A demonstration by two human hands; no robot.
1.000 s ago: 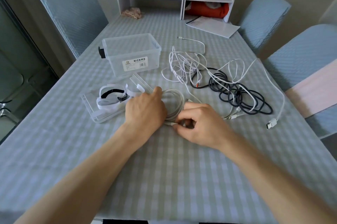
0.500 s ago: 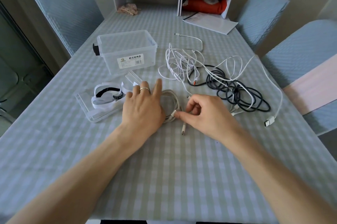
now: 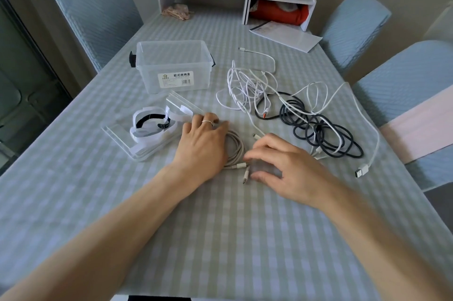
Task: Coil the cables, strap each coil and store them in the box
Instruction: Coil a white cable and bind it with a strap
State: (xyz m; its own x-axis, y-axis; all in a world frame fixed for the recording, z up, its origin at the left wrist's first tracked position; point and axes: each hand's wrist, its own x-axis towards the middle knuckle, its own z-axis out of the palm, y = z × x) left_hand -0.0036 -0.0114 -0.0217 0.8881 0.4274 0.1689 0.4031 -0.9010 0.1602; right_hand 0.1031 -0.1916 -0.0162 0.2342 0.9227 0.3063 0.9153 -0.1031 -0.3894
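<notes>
First coiled cable [image 3: 236, 147], pale, flat on the checked surface [image 3: 220, 227] near the front edge, both plugs lying loose at its near side. Left hand [image 3: 202, 145] pressed flat on the coil, fingers straight, pinning it. Right hand [image 3: 282, 166] just beside the plugs, fingers loosely bent and blurred, apparently gripping nothing. Step in hand, judged: coiling done, strapping not yet begun. Straps [image 3: 152, 126] heaped on the clear lid [image 3: 137, 151] just left of the coil; next move likely calls for fetching one while keeping the coil pinned. Clear box [image 3: 174, 67] open beyond, nothing inside. White cables [image 3: 247, 85] and dark cable [image 3: 321, 129] tangled to the right, uncoiled.
</notes>
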